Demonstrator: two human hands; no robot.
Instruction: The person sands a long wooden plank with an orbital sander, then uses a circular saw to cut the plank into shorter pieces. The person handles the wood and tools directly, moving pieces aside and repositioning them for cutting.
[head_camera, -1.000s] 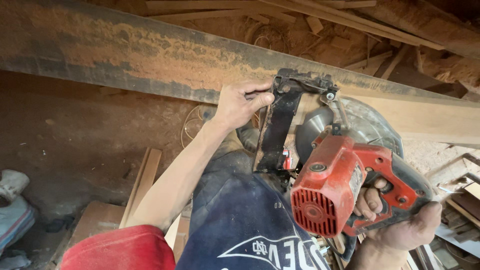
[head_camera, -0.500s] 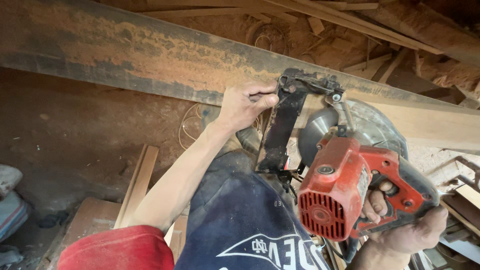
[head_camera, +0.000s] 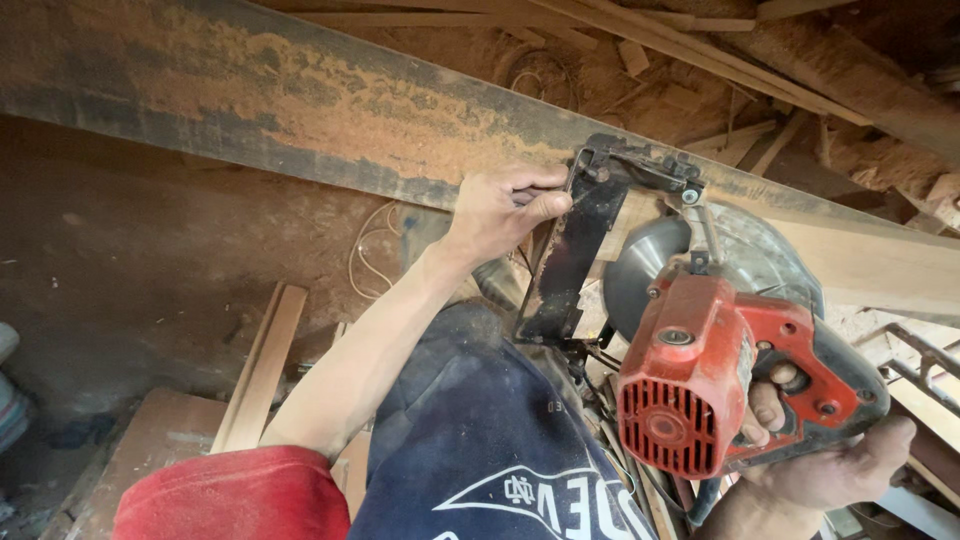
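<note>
My right hand (head_camera: 830, 455) grips the rear handle of a red circular saw (head_camera: 700, 380), with fingers wrapped through the handle loop. The saw's round blade guard (head_camera: 720, 255) rests against a long wooden beam (head_camera: 330, 120) dusted with sawdust. My left hand (head_camera: 505, 205) pinches the edge of the saw's black metal base plate (head_camera: 575, 250), beside the beam. The blade itself is mostly hidden by the guard.
Loose planks (head_camera: 260, 365) and offcuts lie on the dirt floor (head_camera: 130, 270) at lower left. A pile of wooden strips and scrap (head_camera: 700, 60) fills the back right. A thin wire loop (head_camera: 365, 245) lies near the beam. More timber (head_camera: 920, 360) is at the right edge.
The saw and both hands have shifted slightly rightward along the beam. My left hand stays on the base plate and my right hand keeps its grip on the handle.
</note>
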